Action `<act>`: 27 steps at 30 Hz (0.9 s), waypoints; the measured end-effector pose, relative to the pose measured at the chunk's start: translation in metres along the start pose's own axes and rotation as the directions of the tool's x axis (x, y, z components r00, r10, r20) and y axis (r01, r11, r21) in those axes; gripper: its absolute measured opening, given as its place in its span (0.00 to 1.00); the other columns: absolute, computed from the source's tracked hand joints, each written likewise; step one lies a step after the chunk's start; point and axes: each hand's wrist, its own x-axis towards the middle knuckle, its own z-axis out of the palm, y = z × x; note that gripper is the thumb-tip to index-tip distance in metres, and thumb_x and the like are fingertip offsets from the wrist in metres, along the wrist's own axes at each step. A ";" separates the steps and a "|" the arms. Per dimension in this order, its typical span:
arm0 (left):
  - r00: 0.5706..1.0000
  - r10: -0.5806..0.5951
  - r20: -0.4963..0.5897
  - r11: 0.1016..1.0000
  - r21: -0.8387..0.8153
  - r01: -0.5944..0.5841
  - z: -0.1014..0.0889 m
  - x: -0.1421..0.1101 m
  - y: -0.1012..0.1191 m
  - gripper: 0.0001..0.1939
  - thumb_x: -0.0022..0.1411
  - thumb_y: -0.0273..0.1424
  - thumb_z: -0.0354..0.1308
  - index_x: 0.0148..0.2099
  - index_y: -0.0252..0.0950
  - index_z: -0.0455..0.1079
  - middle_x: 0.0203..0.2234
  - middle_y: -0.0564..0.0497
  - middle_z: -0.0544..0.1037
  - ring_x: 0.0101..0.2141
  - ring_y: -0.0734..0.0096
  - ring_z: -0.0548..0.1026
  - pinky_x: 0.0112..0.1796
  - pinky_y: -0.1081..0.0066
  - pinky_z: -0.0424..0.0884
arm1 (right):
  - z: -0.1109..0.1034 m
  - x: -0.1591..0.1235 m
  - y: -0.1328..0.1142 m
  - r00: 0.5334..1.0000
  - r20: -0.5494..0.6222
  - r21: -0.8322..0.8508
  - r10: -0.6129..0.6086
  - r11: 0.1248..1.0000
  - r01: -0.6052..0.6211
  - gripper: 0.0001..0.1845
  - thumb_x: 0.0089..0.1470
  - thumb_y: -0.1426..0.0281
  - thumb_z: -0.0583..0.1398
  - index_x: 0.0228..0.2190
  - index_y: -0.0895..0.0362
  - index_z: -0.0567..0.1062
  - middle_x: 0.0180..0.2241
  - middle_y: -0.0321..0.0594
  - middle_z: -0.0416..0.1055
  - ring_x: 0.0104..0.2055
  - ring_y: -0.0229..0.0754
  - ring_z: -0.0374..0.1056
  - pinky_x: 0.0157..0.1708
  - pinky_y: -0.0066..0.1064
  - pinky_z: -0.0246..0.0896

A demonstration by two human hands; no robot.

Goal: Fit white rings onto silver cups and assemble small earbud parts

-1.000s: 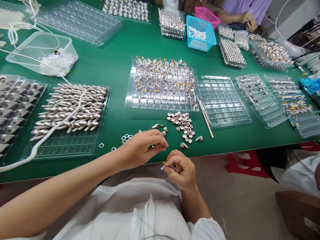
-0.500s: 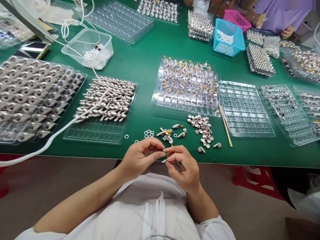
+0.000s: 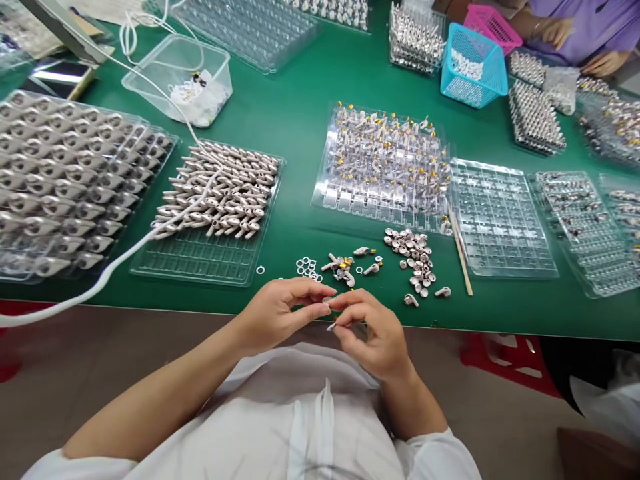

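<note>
Here, item one: right hand (image 3: 373, 327), thumb and forefinger pinched on a small pale piece (image 3: 331, 327). Item two: left hand (image 3: 277, 310), fingertips narrowed at a tiny round part (image 3: 327, 301) where the hands meet; which hand bears it, cannot tell. Both hands sit at the near table edge, probably for a steady, close view.

Loose stock, apparently heaped within easy reach: white rings (image 3: 307, 268); stemmed parts (image 3: 344, 270) with yellow tips; small caps (image 3: 410, 250). One thin stick (image 3: 461, 257), lying beside a clear tray (image 3: 505, 220).

Surface: green table (image 3: 295, 87), crossed at its left by a white cable (image 3: 107, 277).

Room: blue basket (image 3: 473, 93), pink basket (image 3: 500, 33), a person in purple (image 3: 585, 27) opposite, red stool (image 3: 520, 363), brownish floor.
</note>
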 end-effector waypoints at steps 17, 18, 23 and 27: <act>0.882 0.470 -0.036 0.789 0.465 -0.402 0.013 0.003 -0.013 0.08 0.68 0.29 0.57 0.46 0.35 0.76 0.34 0.48 0.84 0.34 0.72 0.82 0.38 0.76 0.77 | 0.005 0.010 -0.002 0.964 -0.122 0.017 0.235 0.972 -0.234 0.03 0.56 0.75 0.60 0.32 0.55 0.73 0.38 0.41 0.70 0.40 0.40 0.69 0.37 0.30 0.69; 0.877 0.480 -0.033 0.781 0.473 -0.409 0.013 0.003 -0.014 0.08 0.68 0.28 0.57 0.46 0.35 0.76 0.34 0.47 0.84 0.34 0.72 0.82 0.38 0.76 0.77 | 0.005 0.010 -0.002 0.963 -0.118 0.015 0.241 0.970 -0.241 0.03 0.56 0.75 0.60 0.32 0.55 0.73 0.38 0.41 0.70 0.40 0.40 0.69 0.37 0.31 0.69; 0.864 0.503 -0.023 0.759 0.490 -0.429 0.015 0.003 -0.017 0.09 0.68 0.26 0.56 0.48 0.37 0.75 0.35 0.48 0.84 0.35 0.71 0.82 0.39 0.74 0.78 | 0.002 0.012 -0.003 0.954 -0.103 0.024 0.283 0.959 -0.282 0.03 0.55 0.74 0.60 0.30 0.55 0.73 0.36 0.40 0.71 0.40 0.41 0.70 0.37 0.31 0.68; 0.860 0.510 -0.018 0.761 0.476 -0.442 0.017 0.002 -0.018 0.10 0.67 0.25 0.56 0.48 0.38 0.75 0.36 0.48 0.84 0.36 0.71 0.82 0.38 0.74 0.79 | -0.002 0.015 -0.003 0.946 -0.064 0.043 0.319 0.948 -0.317 0.03 0.55 0.72 0.62 0.28 0.55 0.73 0.36 0.40 0.73 0.39 0.40 0.70 0.36 0.31 0.67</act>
